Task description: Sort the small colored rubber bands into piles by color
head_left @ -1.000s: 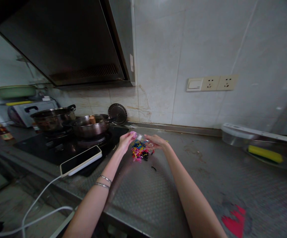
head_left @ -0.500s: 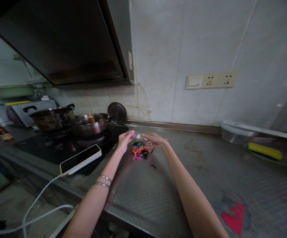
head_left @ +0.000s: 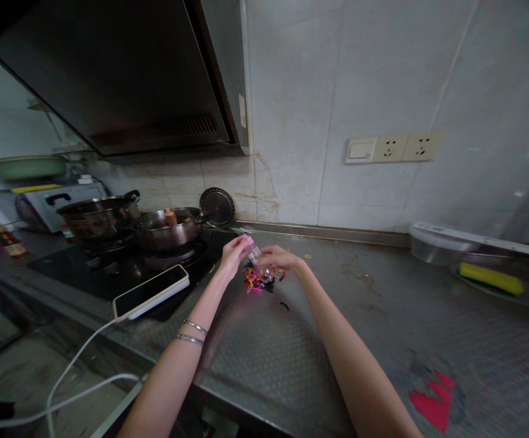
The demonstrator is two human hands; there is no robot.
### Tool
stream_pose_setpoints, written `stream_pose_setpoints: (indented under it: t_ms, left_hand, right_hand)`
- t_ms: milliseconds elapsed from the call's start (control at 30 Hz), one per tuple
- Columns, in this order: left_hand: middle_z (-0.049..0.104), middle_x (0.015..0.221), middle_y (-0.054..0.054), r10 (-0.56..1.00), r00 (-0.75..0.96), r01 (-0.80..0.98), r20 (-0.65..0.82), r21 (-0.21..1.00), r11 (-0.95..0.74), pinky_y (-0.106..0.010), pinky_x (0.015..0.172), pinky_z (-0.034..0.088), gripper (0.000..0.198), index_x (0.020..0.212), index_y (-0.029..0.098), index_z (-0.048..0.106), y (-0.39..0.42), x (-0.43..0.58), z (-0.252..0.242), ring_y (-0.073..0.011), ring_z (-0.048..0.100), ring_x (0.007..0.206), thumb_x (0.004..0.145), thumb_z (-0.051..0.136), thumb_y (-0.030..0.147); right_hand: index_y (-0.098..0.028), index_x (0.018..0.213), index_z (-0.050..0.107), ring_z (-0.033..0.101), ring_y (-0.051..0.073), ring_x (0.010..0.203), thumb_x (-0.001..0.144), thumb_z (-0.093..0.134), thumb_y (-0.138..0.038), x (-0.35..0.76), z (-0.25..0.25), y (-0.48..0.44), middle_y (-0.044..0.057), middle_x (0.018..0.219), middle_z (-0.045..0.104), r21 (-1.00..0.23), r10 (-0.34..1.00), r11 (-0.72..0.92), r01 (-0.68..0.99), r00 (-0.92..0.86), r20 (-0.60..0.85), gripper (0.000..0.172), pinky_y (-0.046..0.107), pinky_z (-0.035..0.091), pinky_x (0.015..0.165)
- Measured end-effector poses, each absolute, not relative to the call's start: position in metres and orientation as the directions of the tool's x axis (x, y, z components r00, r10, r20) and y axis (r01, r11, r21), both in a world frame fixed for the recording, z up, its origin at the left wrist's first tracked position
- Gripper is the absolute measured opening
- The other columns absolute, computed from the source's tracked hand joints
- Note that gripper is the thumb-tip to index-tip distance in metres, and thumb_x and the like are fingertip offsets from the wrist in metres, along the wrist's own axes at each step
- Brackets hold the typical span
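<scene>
My left hand (head_left: 234,254) is closed on the pink top (head_left: 247,241) of a small clear plastic bottle. The bottle (head_left: 255,250) slants down to the right, its lower end close over a heap of small coloured rubber bands (head_left: 254,284). My right hand (head_left: 279,257) is closed around the clear body from the right, and its fingers hide part of it. The bands are pink, red, yellow, blue and black, and lie loose on the metal counter (head_left: 264,353). A black band (head_left: 285,305) lies apart in front, a yellow one (head_left: 308,256) to the right.
To the left, a phone (head_left: 151,292) with a white cable lies at the edge of the stove, where two pans (head_left: 168,234) stand. At the right are a clear plastic tub (head_left: 435,246) and a yellow block (head_left: 491,278). A red patch (head_left: 435,401) marks the counter.
The clear bottle has turned from nearly level to a steeper slant, its lower end now nearer the heap. My right hand has shifted slightly left and its fingers have moved on the bottle.
</scene>
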State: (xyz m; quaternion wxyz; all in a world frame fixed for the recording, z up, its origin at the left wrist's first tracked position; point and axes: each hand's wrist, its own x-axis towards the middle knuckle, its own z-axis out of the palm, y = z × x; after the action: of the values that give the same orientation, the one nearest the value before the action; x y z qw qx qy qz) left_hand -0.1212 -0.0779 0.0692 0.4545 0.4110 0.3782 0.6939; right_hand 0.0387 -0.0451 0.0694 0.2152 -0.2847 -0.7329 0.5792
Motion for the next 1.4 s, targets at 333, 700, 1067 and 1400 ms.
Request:
stream_pose_setpoints:
  t_ms: [333,700,1067,1400]
  left_hand:
    - [0.061,0.098,-0.009,0.926,-0.211,-0.314,0.314,0.875,-0.368,-0.032,0.074,0.049,0.039,0.104,0.016,0.052,-0.08,-0.122,0.072,-0.0182,0.059,0.089,0.068,0.064,0.028]
    - [0.063,0.091,-0.008,0.903,-0.088,0.01,0.42,0.907,-0.421,-0.035,0.084,0.043,0.058,0.113,0.012,0.048,-0.067,-0.101,0.059,-0.017,0.058,0.086,0.059,0.07,0.02]
    - [0.065,0.082,-0.006,0.882,0.0,0.153,0.472,0.871,-0.467,-0.032,0.08,0.045,0.032,0.086,0.013,0.062,-0.025,-0.102,0.066,-0.015,0.059,0.075,0.055,0.069,0.013]
    - [0.061,0.073,-0.004,0.86,-0.256,0.428,0.442,0.849,-0.309,-0.033,0.076,0.045,0.037,0.083,0.013,0.059,0.021,-0.161,0.038,-0.0142,0.058,0.069,0.05,0.074,0.018]
  right_hand:
    - [-0.018,0.099,0.057,0.059,0.018,0.085,0.063,0.069,-0.036,0.05,0.075,-0.045,0.008,0.095,0.063,-0.996,0.702,0.084,0.001,-0.71,0.058,0.042,0.029,0.051,0.066]
    - [-0.018,0.106,0.051,0.058,0.016,0.087,0.065,0.066,-0.035,0.047,0.09,-0.037,0.008,0.103,0.061,-0.956,0.844,0.273,-0.106,-0.45,0.291,0.047,0.027,0.048,0.069]
    - [-0.015,0.111,0.051,0.056,0.016,0.089,0.066,0.065,-0.033,0.046,0.092,-0.012,0.008,0.105,0.06,-0.933,0.833,0.359,0.023,-0.46,0.309,0.05,0.026,0.047,0.071]
    - [-0.01,0.103,0.061,0.056,0.019,0.089,0.064,0.057,-0.006,0.125,0.058,0.042,0.01,0.096,0.063,-0.491,0.942,0.332,0.805,-0.259,0.213,0.039,0.024,0.04,0.079]
